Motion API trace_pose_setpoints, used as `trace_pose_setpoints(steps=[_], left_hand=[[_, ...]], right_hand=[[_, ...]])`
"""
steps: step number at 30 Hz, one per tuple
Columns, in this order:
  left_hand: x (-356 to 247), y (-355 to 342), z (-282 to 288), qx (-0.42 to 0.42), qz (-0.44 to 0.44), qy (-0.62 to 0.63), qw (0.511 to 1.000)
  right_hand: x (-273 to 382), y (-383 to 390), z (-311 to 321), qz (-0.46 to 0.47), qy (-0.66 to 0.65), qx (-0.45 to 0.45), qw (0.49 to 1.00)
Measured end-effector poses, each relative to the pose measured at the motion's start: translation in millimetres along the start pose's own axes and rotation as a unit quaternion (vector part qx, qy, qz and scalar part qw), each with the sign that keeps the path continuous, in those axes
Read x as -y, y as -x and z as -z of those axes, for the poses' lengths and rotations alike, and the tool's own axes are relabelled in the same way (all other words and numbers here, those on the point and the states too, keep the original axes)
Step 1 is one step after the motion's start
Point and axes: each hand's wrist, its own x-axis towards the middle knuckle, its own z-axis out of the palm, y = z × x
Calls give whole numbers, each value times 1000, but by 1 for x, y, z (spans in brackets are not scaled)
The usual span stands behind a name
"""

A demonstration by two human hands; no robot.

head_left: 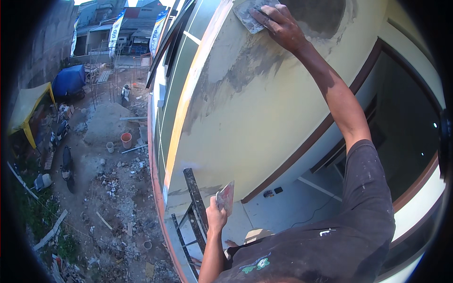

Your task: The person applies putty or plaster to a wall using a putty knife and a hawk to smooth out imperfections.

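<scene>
My right hand point(288, 30) is raised at the top of the view, its fingers over a flat, smeared putty scraper point(247, 18) held against the cream wall point(240, 127). Grey filler point(255, 68) is smeared in uneven streaks below the blade. A darker, rounded grey patch point(323, 16) lies to the right of this hand. Lower down, my left hand point(216, 218) grips a second scraper point(226, 198), a flat plate tilted upward with some residue on its face. It is held beside the top of a dark ladder point(196, 198), apart from the wall.
An orange-edged ledge point(158, 179) drops off on the left to rubble-strewn ground with an orange bucket point(126, 139), motorbikes and a blue tarp point(69, 81). On the right is a brown-framed opening point(363, 70). Small items point(269, 193) and a cable lie on the pale floor below.
</scene>
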Motion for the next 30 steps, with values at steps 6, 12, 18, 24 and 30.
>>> trace_pose_setpoints(steps=[6, 12, 18, 24, 30], left_hand=[[8, 1, -2, 0, 0, -11, 1000], [0, 0, 0, 0, -21, -19, 1000], [5, 0, -3, -10, -14, -23, 1000], [4, -1, -3, 4, 10, -55, 998], [6, 0, -2, -8, -3, -23, 1000]], right_hand=[[3, -14, 19, -25, -4, -51, 998], [19, -34, 17, -380, -213, 154, 887], [-3, -3, 22, -29, -24, -38, 999], [8, -18, 4, -83, -58, 5, 995], [48, 4, 17, -124, -40, 5, 992]])
